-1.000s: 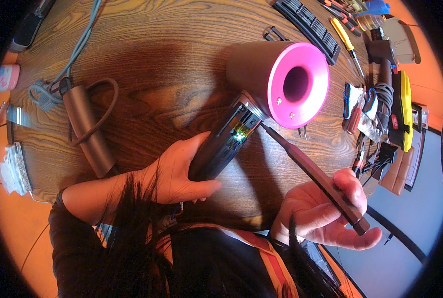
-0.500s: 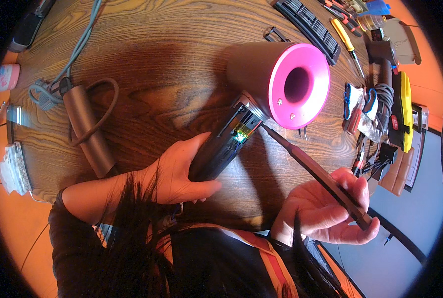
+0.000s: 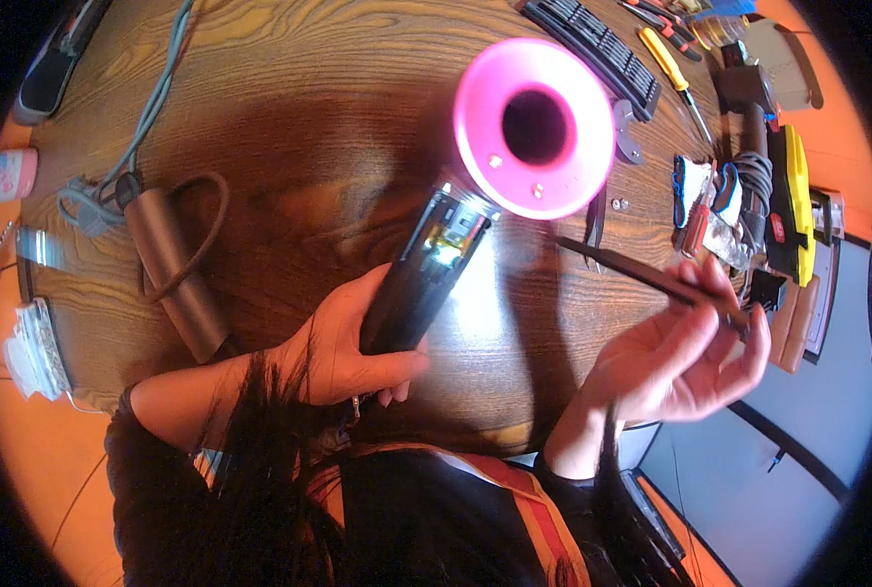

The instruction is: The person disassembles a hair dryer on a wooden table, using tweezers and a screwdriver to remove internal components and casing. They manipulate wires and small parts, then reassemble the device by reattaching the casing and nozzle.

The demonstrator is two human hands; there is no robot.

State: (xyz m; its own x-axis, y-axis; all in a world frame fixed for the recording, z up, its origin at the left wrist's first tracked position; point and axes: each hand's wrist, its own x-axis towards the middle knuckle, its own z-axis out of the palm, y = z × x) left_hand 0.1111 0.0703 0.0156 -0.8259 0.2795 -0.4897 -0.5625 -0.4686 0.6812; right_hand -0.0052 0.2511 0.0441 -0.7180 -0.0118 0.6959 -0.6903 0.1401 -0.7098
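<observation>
My left hand (image 3: pixel 346 354) is closed around the dark handle of a hair dryer (image 3: pixel 477 147), raised in front of me. The dryer's bright pink ring end faces up toward me, with two small metal screws or contacts on it. An opening in the handle bares a circuit board (image 3: pixel 447 242), lit by a bright glare. To the right, my right hand (image 3: pixel 685 357) grips a slim dark screwdriver (image 3: pixel 641 278) between thumb and fingers. Its tip points left, apart from the handle. Small loose parts (image 3: pixel 620 204) lie on the table beyond the tip.
A bit case (image 3: pixel 592 44), a yellow screwdriver (image 3: pixel 672 64) and pliers (image 3: pixel 666 24) lie at the far right. Nearer are gloves (image 3: pixel 688 191) and a coiled grey cable (image 3: pixel 757 181). The dryer's inline power box (image 3: pixel 174 264) with its cord rests at left on the wooden table (image 3: pixel 289 108).
The hair dryer has turned, its pink end moving up and left. The screwdriver has swung flatter, its tip drawn right from the handle. A dark flat part now shows beside the dryer.
</observation>
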